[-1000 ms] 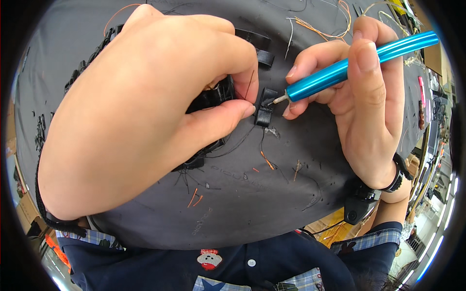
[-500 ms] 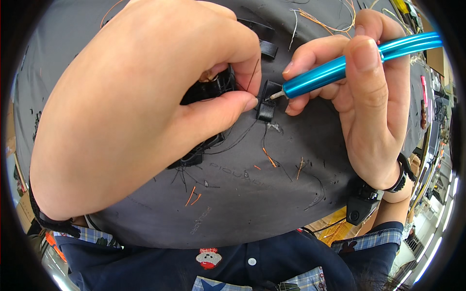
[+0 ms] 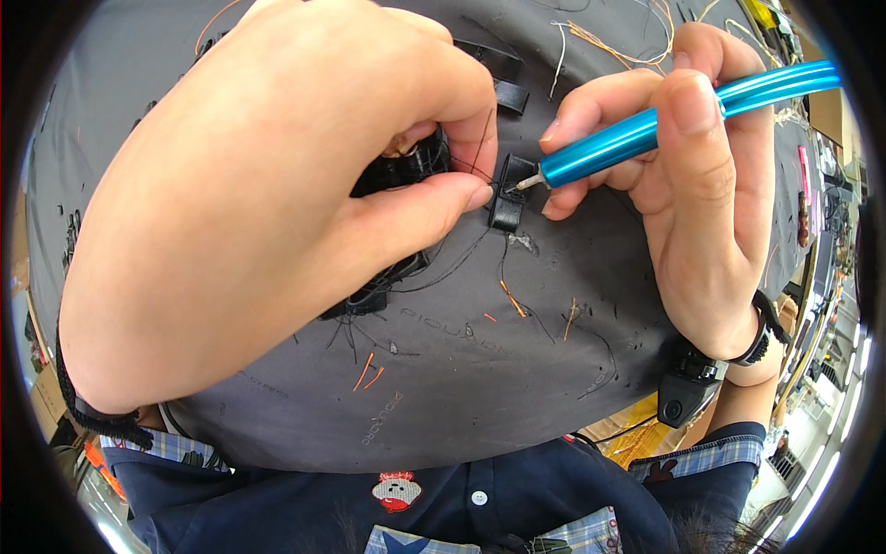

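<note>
My left hand is closed, pinching thin black thread between thumb and bent forefinger over bundled black pieces, partly hidden under the hand. My right hand grips a shiny blue pen-shaped tool with a short metal tip, angled down to the left. The tip meets a small black looped piece lying just right of my left fingertips, with threads around it.
The dark grey work surface carries orange thread scraps, tangled pale and orange threads and more black pieces. A pink tool lies at the right, and a black device sits by my right wrist.
Both hands and the blue tool have shifted slightly, the left hand a little rightward. The small black piece appears a little higher and further right; the tip still meets it.
</note>
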A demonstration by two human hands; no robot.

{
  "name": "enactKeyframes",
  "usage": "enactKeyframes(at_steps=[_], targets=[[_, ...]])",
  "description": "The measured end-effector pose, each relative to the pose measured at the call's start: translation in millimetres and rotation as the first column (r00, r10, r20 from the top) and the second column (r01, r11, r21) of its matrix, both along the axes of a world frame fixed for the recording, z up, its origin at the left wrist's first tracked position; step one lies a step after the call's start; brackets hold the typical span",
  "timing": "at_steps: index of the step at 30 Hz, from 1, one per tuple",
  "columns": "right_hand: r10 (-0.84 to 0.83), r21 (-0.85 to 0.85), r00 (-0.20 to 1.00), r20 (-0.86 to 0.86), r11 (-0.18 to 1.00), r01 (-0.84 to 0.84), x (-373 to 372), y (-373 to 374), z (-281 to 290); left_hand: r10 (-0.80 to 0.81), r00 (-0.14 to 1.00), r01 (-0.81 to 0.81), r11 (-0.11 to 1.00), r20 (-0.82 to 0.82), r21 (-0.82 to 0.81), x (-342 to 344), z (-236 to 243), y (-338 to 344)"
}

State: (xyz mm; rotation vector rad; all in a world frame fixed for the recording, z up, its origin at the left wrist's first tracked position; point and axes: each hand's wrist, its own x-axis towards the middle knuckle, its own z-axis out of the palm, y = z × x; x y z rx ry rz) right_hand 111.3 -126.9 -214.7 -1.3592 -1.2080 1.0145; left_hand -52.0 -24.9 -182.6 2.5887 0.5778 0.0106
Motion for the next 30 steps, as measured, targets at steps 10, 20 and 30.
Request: enactKeyframes(at_steps=[10,20,30], targets=[[-0.038,-0.038,0.986,-0.164,0.999,0.032,3.8,-1.3,2.3,-0.052,0.993,0.051,0.999,-0.103,-0.009,-6.4,9.0,4.8],[0.028,-0.024,0.933,-0.359,0.999,-0.039,-6.2,3.9,5.0,-0.146,0.970,0.157,0.987,-0.193,0.039,-42.7,31.7,24.2],[0.019,-0.071,0.925,-0.381,0.996,-0.049,-0.3,-2.4,11.5,-0.055,0.981,-0.016,0.933,0.186,0.358,-13.4,28.3,2.9]])
